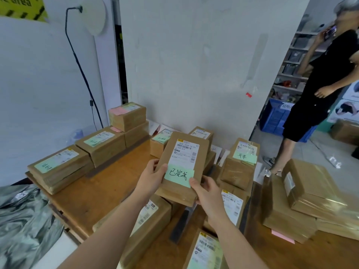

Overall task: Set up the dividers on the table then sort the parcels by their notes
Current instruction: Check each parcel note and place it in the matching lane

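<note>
A brown parcel [202, 152] is gripped by both hands: the left hand [153, 176] is curled round its left edge and the right hand [208, 193] round its lower right corner, thumbs on top. It is held tilted above the wooden table [101, 193], clear of the other parcels. A handwritten green note [179, 175] is stuck below its shipping label. A dark divider strip [116, 157] is laid on the table, with stacked parcels [60, 166] ranged behind it. A grey bag [23, 220] is seen far left.
</note>
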The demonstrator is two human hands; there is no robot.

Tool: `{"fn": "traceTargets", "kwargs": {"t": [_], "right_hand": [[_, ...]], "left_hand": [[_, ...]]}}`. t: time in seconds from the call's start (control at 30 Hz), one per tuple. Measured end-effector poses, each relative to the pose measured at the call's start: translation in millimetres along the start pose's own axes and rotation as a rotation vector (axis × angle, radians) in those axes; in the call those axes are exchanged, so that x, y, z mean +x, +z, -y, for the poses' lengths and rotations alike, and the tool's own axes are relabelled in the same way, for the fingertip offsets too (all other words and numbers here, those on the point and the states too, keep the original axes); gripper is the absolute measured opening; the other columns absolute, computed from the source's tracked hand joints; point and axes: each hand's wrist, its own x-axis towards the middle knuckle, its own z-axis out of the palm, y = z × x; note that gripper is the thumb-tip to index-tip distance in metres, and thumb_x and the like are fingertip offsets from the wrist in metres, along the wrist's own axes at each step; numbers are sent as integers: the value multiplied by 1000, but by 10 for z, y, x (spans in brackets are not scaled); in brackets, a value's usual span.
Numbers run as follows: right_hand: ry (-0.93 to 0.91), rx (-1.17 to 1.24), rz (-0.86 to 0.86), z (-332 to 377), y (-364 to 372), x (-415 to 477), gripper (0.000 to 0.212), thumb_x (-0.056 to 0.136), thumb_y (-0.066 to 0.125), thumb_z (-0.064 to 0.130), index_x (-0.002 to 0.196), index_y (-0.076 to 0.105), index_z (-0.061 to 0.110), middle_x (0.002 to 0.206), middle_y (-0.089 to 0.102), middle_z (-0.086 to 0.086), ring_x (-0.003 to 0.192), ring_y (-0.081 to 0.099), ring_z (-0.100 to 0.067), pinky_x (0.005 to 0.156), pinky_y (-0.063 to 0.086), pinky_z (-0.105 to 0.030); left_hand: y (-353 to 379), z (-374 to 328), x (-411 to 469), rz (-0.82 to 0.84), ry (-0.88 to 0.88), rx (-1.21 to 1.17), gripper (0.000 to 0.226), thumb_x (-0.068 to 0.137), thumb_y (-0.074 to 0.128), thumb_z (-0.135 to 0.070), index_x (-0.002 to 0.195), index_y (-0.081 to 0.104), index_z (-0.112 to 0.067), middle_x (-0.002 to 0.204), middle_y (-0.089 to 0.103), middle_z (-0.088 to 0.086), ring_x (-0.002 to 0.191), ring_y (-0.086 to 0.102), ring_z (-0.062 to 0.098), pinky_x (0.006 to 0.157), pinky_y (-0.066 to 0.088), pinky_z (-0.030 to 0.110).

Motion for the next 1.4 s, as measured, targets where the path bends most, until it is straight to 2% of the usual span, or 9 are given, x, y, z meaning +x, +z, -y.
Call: {"fn": "traceTargets", "kwargs": {"t": [0.3,0.37,0.53,0.8,0.93,1.03,1.17,1.3,1.4], "right_hand": [[116,-97,-81,-11,367,255,45,86,64,53,122,55,28,111,63,12,100,61,-9,89,57,-39],[139,-96,-105,2,453,285,44,87,64,52,121,57,26,110,64,12,99,61,-9,89,57,-39],[185,-99,-181,0,672,340,39,88,63,50,118,59,27,106,63,14,96,60,-7,83,56,-31],[175,-158,-275,55,842,390,19,91,59,48,101,58,33,98,64,17,90,61,-3,70,51,-20],[174,-213,-296,55,877,392,32,91,57,51,113,61,27,109,67,11,95,62,-5,83,57,-28],[154,-293,-312,115,878,357,44,91,56,53,125,57,26,120,64,8,104,60,-7,90,55,-31],[72,-412,-327,240,757,280,53,94,54,49,138,48,20,133,56,5,105,50,-4,90,44,-23],[17,-617,-370,340,492,222,60,93,54,50,145,42,22,147,45,3,133,44,-14,108,39,-33],[-36,-728,-414,452,206,156,56,94,55,47,143,43,22,145,47,3,133,44,-15,109,37,-32]], "left_hand": [[-170,141,564,67,-34,216,46,99,44,-46,137,45,-20,119,60,-6,97,56,9,84,50,35],[-213,162,680,91,-23,260,48,99,44,-46,138,44,-18,124,57,-3,101,53,12,84,46,34],[-315,298,974,185,-53,243,56,95,46,-53,141,44,-20,130,58,-1,114,56,19,97,49,45],[-359,331,1204,279,6,304,57,96,42,-55,143,42,-23,131,60,-3,115,57,18,95,51,43],[-350,331,1243,290,53,380,62,97,41,-54,149,33,-21,139,53,0,122,54,20,95,49,37],[-351,330,1276,252,146,431,65,96,46,-53,150,31,-21,145,48,1,129,48,21,101,47,44],[-311,189,1279,166,362,563,56,96,50,-46,144,39,-18,141,49,1,130,45,19,103,44,37],[-181,-39,1199,171,565,695,48,96,52,-37,141,44,-20,141,48,1,131,41,18,104,40,34],[-20,-237,1073,164,680,789,51,96,53,-37,143,43,-20,146,44,-2,136,37,17,110,34,33]]}}
